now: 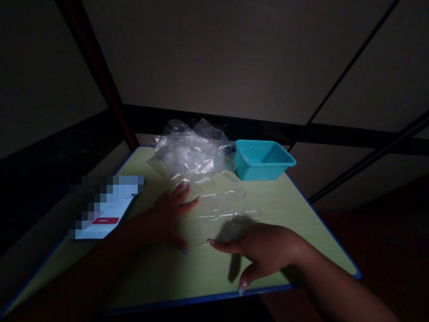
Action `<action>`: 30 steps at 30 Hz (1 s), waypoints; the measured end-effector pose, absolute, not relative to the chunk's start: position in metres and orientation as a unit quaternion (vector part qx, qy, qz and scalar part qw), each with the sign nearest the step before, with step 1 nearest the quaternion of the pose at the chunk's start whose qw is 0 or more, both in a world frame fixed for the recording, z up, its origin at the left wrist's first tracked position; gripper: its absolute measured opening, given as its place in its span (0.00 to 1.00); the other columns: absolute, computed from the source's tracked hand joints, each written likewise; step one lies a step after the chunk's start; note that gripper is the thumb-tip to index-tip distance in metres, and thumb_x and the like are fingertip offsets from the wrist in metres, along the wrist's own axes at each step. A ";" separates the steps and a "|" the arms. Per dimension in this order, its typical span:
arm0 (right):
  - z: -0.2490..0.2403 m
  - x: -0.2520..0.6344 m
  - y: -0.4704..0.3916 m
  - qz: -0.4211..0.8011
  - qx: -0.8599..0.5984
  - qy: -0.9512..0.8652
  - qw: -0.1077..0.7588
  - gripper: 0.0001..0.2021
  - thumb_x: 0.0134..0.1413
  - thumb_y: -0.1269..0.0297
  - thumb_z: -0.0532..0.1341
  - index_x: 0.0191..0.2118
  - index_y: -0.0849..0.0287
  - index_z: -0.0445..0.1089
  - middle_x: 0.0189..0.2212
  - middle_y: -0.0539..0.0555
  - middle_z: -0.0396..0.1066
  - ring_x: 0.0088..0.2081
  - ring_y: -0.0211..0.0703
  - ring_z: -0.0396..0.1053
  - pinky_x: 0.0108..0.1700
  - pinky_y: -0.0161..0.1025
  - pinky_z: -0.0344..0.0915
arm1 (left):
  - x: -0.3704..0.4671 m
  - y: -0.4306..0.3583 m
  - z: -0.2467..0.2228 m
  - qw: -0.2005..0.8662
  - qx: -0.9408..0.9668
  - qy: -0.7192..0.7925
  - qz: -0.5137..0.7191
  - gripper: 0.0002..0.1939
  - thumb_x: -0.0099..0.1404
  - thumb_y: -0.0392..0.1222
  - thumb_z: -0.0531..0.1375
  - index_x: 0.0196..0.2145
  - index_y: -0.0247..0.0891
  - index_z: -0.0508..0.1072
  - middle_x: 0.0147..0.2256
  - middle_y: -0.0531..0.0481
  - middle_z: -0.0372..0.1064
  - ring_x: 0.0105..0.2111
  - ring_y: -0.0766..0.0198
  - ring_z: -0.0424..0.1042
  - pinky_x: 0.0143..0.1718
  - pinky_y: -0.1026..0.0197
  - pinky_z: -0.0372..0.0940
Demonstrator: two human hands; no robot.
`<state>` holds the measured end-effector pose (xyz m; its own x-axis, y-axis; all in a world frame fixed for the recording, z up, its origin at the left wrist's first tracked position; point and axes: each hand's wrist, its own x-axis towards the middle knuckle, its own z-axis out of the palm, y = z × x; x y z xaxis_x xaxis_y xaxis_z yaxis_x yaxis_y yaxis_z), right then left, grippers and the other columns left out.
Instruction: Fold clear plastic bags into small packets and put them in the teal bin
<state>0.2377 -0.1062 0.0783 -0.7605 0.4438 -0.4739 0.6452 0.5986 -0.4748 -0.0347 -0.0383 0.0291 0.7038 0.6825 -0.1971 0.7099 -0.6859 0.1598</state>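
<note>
A clear plastic bag (217, 208) lies flattened on the table, hard to make out against its surface. My left hand (172, 214) rests with spread fingers at the bag's left side. Over its near right part is my right hand (264, 246), index finger stretched toward the left and thumb apart; its other fingers are hidden behind the hand. Beyond my left fingertips sits a crumpled heap of clear plastic bags (191, 154). I see nothing gripped in either hand.
A turquoise plastic basket (264, 172) stands at the far right of the pale table (301, 219), beside the heap. A lit screen device (110, 208), partly blurred out, lies at the left edge. The table has a blue rim, and a dark wall rises behind it.
</note>
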 end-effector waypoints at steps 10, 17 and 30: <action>0.077 0.238 -0.106 -0.320 0.319 0.879 0.153 0.51 0.47 0.54 0.69 0.69 0.57 0.40 0.54 0.68 0.69 0.51 0.57 0.70 0.48 0.44 0.63 | -0.031 -0.040 0.022 0.142 0.931 0.336 -0.016 0.58 0.53 0.77 0.52 0.69 0.38 0.38 0.68 0.35 0.34 0.67 0.41 0.37 0.63 0.36 0.39; 0.078 0.241 -0.109 -0.309 0.323 0.885 0.133 0.51 0.46 0.53 0.70 0.68 0.67 0.44 0.54 0.72 0.68 0.54 0.60 0.66 0.53 0.48 0.60 | -0.030 -0.041 0.024 0.133 0.928 0.346 -0.038 0.59 0.52 0.78 0.51 0.69 0.37 0.38 0.67 0.35 0.34 0.67 0.40 0.38 0.62 0.35 0.39; 0.086 0.240 -0.115 -0.315 0.346 0.867 0.171 0.60 0.45 0.50 0.70 0.69 0.68 0.28 0.56 0.77 0.64 0.55 0.64 0.66 0.51 0.49 0.62 | -0.032 -0.039 0.024 0.131 0.926 0.352 -0.032 0.60 0.52 0.78 0.52 0.69 0.38 0.38 0.68 0.36 0.33 0.67 0.38 0.37 0.62 0.33 0.36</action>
<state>0.2396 -0.1150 0.0860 -0.7020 0.4931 -0.5138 0.7079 0.5620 -0.4279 -0.0324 -0.0390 0.0240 0.7500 0.6438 -0.1519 0.6607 -0.7176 0.2203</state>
